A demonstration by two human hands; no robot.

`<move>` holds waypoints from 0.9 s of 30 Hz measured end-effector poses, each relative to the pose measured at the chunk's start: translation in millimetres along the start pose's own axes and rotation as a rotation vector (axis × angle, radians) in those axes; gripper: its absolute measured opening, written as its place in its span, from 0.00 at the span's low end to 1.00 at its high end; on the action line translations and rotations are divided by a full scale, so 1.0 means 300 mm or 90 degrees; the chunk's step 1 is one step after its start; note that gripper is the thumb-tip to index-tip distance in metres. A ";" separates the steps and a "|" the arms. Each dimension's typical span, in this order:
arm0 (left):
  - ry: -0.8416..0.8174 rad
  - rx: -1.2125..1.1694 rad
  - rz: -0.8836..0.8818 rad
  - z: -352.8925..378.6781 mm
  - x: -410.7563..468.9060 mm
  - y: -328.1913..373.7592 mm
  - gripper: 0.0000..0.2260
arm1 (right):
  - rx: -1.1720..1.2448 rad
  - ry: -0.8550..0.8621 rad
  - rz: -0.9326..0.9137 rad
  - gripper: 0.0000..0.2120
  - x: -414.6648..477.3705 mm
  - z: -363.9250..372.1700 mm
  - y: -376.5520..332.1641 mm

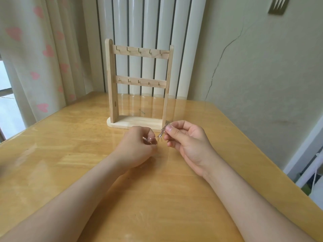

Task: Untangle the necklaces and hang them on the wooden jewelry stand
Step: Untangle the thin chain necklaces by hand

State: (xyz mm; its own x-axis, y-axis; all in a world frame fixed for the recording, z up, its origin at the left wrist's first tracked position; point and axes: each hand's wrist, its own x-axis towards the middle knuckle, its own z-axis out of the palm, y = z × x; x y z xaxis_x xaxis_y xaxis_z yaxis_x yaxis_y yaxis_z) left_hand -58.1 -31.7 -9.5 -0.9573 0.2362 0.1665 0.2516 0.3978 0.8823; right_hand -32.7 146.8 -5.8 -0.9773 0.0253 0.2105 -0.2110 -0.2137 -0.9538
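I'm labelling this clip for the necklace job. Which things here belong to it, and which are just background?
Part of the job: necklaces, held taut between the left hand and right hand; wooden jewelry stand, its hooks all bare.

Just there: table, heart-print curtain, white radiator, cracked wall.

**Jewelry stand sat on glossy table**

A glossy, honey-coloured wooden table (70,154) carried a wooden jewelry stand (138,84), upright on its flat base near the far edge. A row of small hooks (139,50) lined each crossbar.
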 end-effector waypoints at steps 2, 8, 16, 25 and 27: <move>-0.023 -0.005 -0.002 -0.001 -0.005 0.000 0.18 | -0.003 0.005 -0.001 0.04 0.006 -0.001 0.002; 0.000 -0.043 0.050 -0.016 -0.001 -0.002 0.06 | -0.203 0.023 -0.053 0.10 0.016 -0.028 0.010; -0.074 -0.156 0.074 -0.008 -0.017 0.017 0.09 | -0.232 -0.003 -0.066 0.09 0.000 -0.021 -0.008; -0.031 -0.209 0.056 -0.014 0.010 -0.010 0.07 | -0.367 -0.018 -0.098 0.07 -0.007 -0.018 -0.013; -0.006 -0.187 0.062 -0.009 0.013 -0.016 0.07 | -0.436 -0.007 -0.122 0.07 -0.010 -0.013 -0.008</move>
State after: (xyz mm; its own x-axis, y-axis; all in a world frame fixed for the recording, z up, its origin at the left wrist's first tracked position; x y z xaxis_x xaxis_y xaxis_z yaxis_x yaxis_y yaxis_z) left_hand -63.4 -35.2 -12.0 -0.9289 0.2697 0.2539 0.2891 0.0994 0.9521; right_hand -29.3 151.0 -4.9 -0.9221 -0.0099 0.3868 -0.3486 0.4549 -0.8194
